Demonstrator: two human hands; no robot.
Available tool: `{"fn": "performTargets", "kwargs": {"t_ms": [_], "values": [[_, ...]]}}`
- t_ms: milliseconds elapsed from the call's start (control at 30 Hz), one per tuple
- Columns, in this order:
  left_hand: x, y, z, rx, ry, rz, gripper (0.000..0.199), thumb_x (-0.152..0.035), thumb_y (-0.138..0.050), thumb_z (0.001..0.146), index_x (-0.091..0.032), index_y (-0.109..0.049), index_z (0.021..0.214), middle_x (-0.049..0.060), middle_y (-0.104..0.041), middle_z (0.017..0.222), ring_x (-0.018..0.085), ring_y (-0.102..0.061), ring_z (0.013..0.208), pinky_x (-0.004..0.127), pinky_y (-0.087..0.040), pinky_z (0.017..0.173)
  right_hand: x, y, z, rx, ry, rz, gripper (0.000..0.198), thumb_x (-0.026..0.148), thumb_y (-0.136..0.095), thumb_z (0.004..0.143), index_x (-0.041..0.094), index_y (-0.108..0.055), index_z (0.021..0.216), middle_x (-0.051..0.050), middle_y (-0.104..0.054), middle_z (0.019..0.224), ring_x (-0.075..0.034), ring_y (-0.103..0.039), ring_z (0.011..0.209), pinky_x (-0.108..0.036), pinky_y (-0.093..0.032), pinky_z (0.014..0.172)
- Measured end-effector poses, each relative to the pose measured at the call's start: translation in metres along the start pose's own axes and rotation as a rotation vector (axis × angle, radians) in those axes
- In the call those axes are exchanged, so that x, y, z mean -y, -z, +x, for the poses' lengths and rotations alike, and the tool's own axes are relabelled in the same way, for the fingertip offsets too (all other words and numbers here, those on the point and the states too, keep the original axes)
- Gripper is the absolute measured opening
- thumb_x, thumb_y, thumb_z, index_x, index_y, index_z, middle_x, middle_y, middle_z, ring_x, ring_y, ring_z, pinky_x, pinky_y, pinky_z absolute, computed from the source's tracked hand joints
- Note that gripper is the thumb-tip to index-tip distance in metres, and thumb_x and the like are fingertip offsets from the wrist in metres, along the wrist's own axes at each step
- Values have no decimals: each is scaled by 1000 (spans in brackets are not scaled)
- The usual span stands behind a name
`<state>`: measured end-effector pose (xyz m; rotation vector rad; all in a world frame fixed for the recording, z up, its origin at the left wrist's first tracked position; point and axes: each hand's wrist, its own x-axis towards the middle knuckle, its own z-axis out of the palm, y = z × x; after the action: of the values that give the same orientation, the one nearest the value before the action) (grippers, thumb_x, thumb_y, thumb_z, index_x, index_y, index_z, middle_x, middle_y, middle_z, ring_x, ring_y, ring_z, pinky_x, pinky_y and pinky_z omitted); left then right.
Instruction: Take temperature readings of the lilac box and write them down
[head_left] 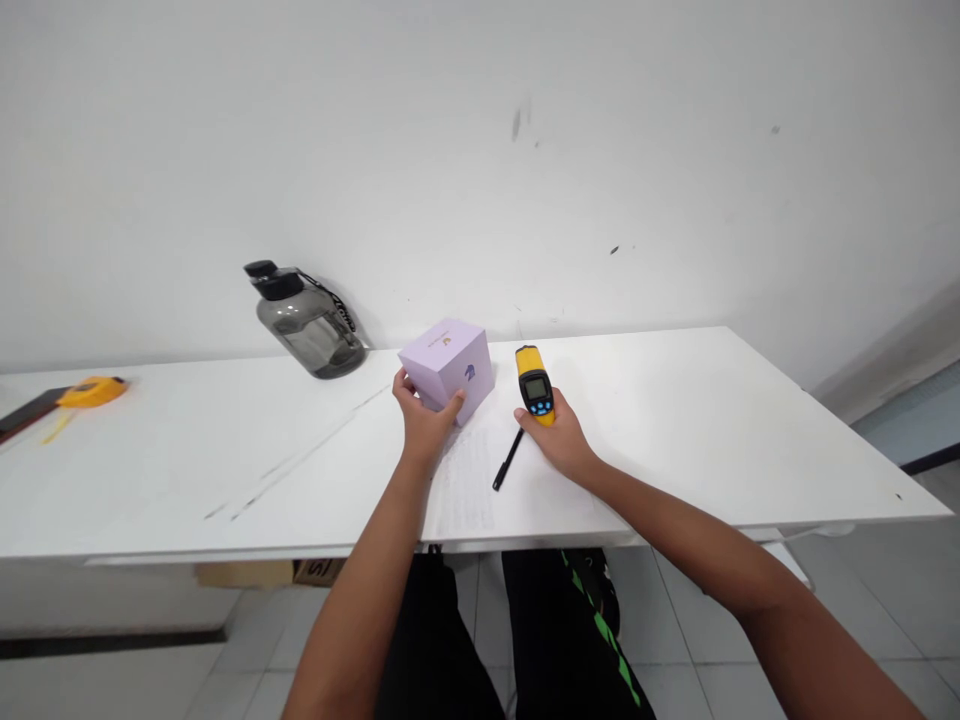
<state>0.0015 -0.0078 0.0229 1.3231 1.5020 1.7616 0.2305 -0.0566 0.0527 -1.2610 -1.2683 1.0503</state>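
Observation:
A pale purple box (448, 368) with a gold mark on top stands at the middle of the white table (660, 420). My left hand (426, 422) grips its near corner, thumb on the right face and fingers on the left. To the right, my right hand (559, 435) is wrapped round a yellow and black infrared thermometer (535, 388), its small screen and blue buttons facing me. A black pen (508, 460) lies just left of that hand, on a written sheet of paper (466, 480).
A grey, see-through water bottle (315, 325) with a black cap stands by the wall at the back left. Farther left lie a yellow tape measure (94, 392) and a dark flat tool (34, 412). Below the table is a cardboard box (247, 573).

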Motion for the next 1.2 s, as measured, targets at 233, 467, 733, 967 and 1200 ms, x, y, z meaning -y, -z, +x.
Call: {"fn": "performTargets", "kwargs": {"t_ms": [233, 467, 733, 967, 1200], "values": [[-1, 0, -1, 3, -8, -3, 115, -44, -98, 62, -30, -32, 155, 20, -39, 162, 39, -43, 157, 55, -43, 129, 0, -2, 1, 7, -9, 2, 52, 61, -78, 74, 27, -63, 111, -2, -72, 97, -27, -66, 92, -42, -53, 86], [8, 0, 1, 34, 25, -16, 120, -45, -98, 65, -30, -26, 159, 21, -36, 167, 38, -46, 156, 56, -43, 129, 5, 33, 25, 117, 1, -298, 69, 54, -85, 79, 28, -65, 139, -8, -78, 114, -32, -71, 100, -43, -52, 86], [16, -1, 4, 62, 75, -37, 122, -48, -97, 67, -31, -22, 160, 20, -35, 168, 37, -46, 158, 56, -46, 128, -1, 62, 50, 123, -75, -1031, 70, 45, -70, 102, 27, -49, 167, -15, -69, 137, -32, -68, 122, -34, -48, 89], [18, -1, 4, 60, 66, -20, 117, -47, -96, 70, -33, -23, 160, 20, -36, 168, 38, -50, 154, 56, -51, 123, -9, 65, 59, 60, -78, -1260, 62, 44, -56, 111, 14, -49, 164, -24, -64, 145, -37, -59, 131, -41, -44, 98], [33, -1, 9, 60, 31, -9, 121, -51, -96, 70, -30, -20, 162, 22, -35, 167, 38, -45, 157, 59, -45, 127, -9, 45, 48, 205, 396, -1273, 46, 22, -57, 108, 21, -68, 153, -21, -74, 134, -36, -62, 124, -44, -44, 98]]}}
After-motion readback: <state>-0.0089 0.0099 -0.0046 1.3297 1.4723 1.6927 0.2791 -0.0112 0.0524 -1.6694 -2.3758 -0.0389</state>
